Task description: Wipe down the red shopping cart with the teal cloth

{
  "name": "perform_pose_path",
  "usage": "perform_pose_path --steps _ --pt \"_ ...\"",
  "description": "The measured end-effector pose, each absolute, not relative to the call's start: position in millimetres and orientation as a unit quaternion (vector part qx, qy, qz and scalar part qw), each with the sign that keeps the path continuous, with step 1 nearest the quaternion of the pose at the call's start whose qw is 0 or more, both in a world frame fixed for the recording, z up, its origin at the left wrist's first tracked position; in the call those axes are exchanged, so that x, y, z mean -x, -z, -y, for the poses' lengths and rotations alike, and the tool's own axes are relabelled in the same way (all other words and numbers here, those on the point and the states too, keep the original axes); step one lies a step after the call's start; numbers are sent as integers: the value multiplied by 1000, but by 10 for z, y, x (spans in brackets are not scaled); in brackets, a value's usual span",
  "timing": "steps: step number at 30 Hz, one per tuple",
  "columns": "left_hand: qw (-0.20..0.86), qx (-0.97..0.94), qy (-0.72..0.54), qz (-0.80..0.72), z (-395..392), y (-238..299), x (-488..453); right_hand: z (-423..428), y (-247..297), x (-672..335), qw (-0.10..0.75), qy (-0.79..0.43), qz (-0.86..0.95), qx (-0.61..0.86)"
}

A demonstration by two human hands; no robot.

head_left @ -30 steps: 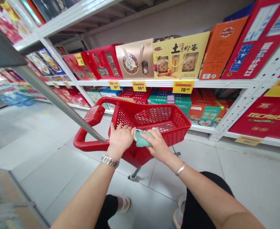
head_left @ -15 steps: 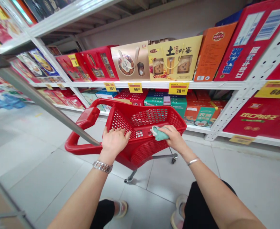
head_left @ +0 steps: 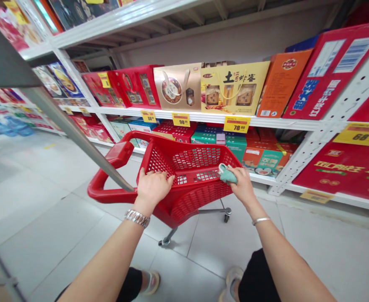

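Observation:
A red plastic shopping basket on wheels [head_left: 203, 157] stands on the tiled floor in front of me, tilted. My left hand [head_left: 153, 186] grips its near rim, fingers curled over the edge. My right hand [head_left: 241, 184] holds a small green cloth [head_left: 227, 175] pressed against the basket's right rim near the far corner. The basket's red handle [head_left: 111, 167] sticks out to the left. Nothing shows inside the basket.
Store shelving [head_left: 203, 115] runs behind the basket, stacked with red, gold and orange gift boxes [head_left: 234, 88] and yellow price tags [head_left: 236, 124]. A grey metal bar [head_left: 74, 134] slants across the left. My feet and dark trousers show at the bottom.
My right hand slid the green cloth along the basket's rim from near my left hand to the far right corner. My left hand kept its grip on the near rim.

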State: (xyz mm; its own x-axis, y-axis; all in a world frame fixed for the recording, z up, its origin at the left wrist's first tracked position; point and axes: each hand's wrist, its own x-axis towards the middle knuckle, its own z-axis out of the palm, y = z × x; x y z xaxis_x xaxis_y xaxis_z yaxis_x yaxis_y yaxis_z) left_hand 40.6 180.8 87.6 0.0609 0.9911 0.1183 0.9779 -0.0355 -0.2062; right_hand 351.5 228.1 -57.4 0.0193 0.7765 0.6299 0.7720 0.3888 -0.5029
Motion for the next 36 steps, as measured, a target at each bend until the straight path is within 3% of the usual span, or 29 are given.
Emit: perform_pose_path --steps 9,15,28,36 --pt "122 724 -24 679 -1787 -879 -373 -1718 311 -2121 482 -115 764 413" --pt "101 739 7 666 -1773 -869 -336 -1742 184 -1949 473 -163 795 343" --pt "122 718 -20 685 -1794 -862 -380 -2240 407 -3385 456 0 707 540" --pt "116 711 -25 693 -1787 -892 -417 -2289 444 -3427 447 -7 630 635"
